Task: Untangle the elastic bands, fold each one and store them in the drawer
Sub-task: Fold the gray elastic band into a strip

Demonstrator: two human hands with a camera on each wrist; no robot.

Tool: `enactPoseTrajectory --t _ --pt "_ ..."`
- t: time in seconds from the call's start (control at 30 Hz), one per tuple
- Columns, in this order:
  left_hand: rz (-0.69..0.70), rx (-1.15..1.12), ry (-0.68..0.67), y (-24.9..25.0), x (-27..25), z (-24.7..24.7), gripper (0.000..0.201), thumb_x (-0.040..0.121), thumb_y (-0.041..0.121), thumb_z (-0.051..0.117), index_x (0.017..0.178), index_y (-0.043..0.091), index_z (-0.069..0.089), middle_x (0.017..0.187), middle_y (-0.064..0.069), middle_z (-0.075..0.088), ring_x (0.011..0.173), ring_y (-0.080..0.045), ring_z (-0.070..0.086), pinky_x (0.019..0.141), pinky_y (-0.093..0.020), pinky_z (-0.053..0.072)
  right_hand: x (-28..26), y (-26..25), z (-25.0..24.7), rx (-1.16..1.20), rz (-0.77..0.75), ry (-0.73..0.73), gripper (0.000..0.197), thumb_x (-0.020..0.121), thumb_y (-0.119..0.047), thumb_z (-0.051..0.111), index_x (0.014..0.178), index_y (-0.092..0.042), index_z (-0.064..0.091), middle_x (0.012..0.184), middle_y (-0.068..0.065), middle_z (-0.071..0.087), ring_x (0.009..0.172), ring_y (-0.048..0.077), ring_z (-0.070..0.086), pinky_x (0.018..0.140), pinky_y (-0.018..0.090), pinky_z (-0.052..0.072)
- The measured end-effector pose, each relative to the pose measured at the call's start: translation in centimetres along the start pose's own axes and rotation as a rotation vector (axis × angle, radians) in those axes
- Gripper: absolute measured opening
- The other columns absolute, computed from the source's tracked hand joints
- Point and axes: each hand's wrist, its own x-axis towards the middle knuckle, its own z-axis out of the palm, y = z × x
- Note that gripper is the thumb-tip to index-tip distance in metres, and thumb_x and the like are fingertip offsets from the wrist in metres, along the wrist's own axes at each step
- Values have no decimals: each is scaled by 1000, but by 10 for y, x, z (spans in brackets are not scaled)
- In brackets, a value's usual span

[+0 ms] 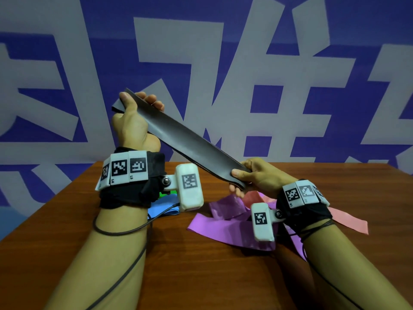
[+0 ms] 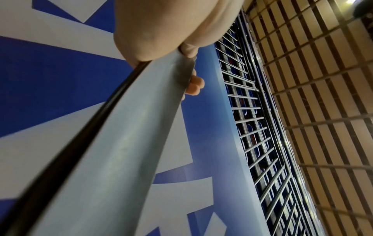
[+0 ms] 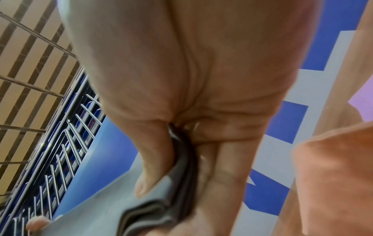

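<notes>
Left hand [image 1: 134, 117] and right hand [image 1: 257, 175] each pinch an end of the black band [image 1: 190, 139] (already doubled); limp, stretchy rubber, probably light, best gripped at the ends.

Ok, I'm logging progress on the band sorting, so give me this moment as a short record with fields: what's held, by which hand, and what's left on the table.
held item: black band, pulled out flat and slanted above the table
left hand: grips the raised upper end
right hand: pinches the lower end, where layers look stacked
on wooden table: purple band, pink band, blue band, a bit of green behind the left wrist
drawer: not in view
</notes>
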Motion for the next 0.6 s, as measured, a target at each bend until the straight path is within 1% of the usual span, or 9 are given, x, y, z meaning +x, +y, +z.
enactPoseTrajectory --t 0.13,0.2,0.3,0.37,0.4,0.43,0.5,0.53,0.6 --pt "163 52 26 -2 -29 14 37 107 29 40 83 7 57 60 -3 61 58 -19 59 66 -34 55 -1 -4 -1 31 9 2 22 101 -10 49 104 9 59 84 24 70 71 29 69 66 31 58" --pt "249 122 18 -4 -39 19 37 107 28 41 82 6 59 63 -4 59 57 -19 58 62 -33 53 -2 -6 -4 31 -9 27 25 97 -12 57 104 11 63 91 27 71 77 29 70 71 30 58" --pt "290 242 0 -5 -42 22 37 107 29 41 83 7 59 60 -1 60 54 -16 59 61 -32 53 -4 -12 -7 53 -43 72 23 89 -14 67 97 8 68 83 17 70 72 21 66 64 23 52" --pt "324 321 -34 -7 -43 23 35 106 29 42 85 7 60 60 -1 60 55 -16 60 63 -33 53 -4 -18 -6 93 -63 96 15 89 -9 64 92 5 68 75 10 68 65 15 64 59 21 51" --pt "346 365 -60 -8 -44 23 34 106 29 42 87 8 60 61 -2 61 56 -16 60 64 -33 54 -4 -21 -5 107 -79 97 14 90 -6 62 97 5 67 77 12 68 67 15 65 60 22 53" --pt "362 406 -88 -10 -45 23 33 106 30 43 88 8 60 62 -1 61 57 -17 61 64 -33 54 -4 -23 -4 126 -104 87 19 91 -3 60 108 4 66 85 16 70 74 18 67 66 24 57" --pt "368 469 -152 -13 -48 24 32 105 32 45 88 10 61 64 -1 62 59 -16 62 64 -32 56 -5 -27 -3 182 -157 49 42 92 1 58 133 -6 56 97 22 70 87 25 68 79 30 60" --pt "361 505 -194 -14 -51 24 32 104 33 46 88 10 61 65 -2 62 60 -16 63 64 -31 56 -5 -30 -2 205 -187 41 46 92 2 57 136 -10 53 91 19 70 82 23 68 74 28 60" --pt "332 585 -294 -17 -56 27 35 100 39 49 92 8 62 67 -4 63 61 -14 64 62 -26 56 -5 -34 1 221 -264 64 35 93 3 56 127 -6 56 81 11 67 68 17 65 61 23 55"
